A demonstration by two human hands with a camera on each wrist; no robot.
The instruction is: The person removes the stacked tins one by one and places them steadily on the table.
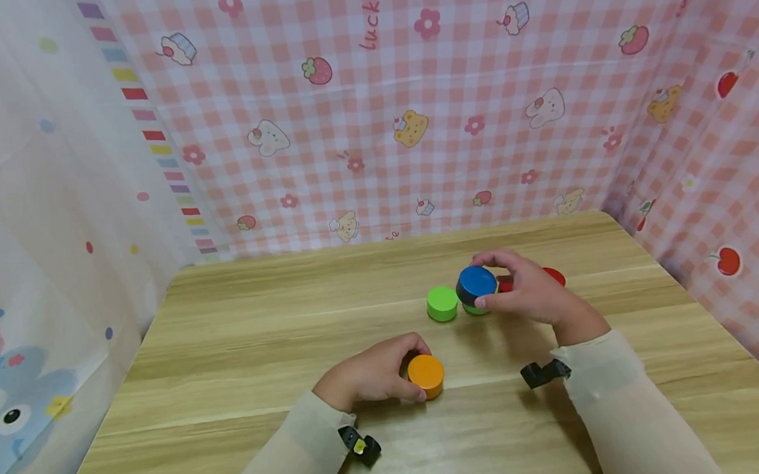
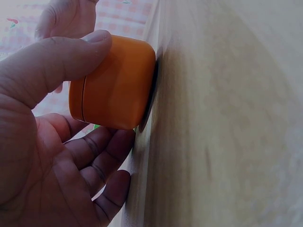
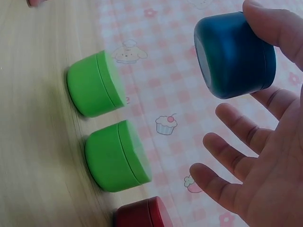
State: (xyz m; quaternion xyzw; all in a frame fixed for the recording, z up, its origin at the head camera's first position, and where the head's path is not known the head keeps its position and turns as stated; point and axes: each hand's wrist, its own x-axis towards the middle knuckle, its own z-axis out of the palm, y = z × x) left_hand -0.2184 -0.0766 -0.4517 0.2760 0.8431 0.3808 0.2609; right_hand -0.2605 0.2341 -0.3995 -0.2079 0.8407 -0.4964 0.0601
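The left hand (image 1: pixel 367 375) clasped an orange jar (image 1: pixel 426 375) standing on the wooden table (image 1: pixel 243 330), while the right hand (image 1: pixel 529 291) pinched a closed blue jar (image 1: pixel 476 284) above two green jars (image 3: pixel 102 125), pink checked cloth (image 1: pixel 450 104) behind.

The left hand (image 1: pixel 370 375) lies low with its fingers (image 2: pixel 102 151) curled in a grip; the right hand (image 1: pixel 529 288), raised further forward, pinches with thumb and fingertips.

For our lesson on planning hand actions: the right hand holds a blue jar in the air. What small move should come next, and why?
Probably lower the blue jar straight down onto the green jar beneath it. The right hand pinches it clear of the wooden table, above that jar, beside a second green jar. The left hand grips an orange jar resting on the table.
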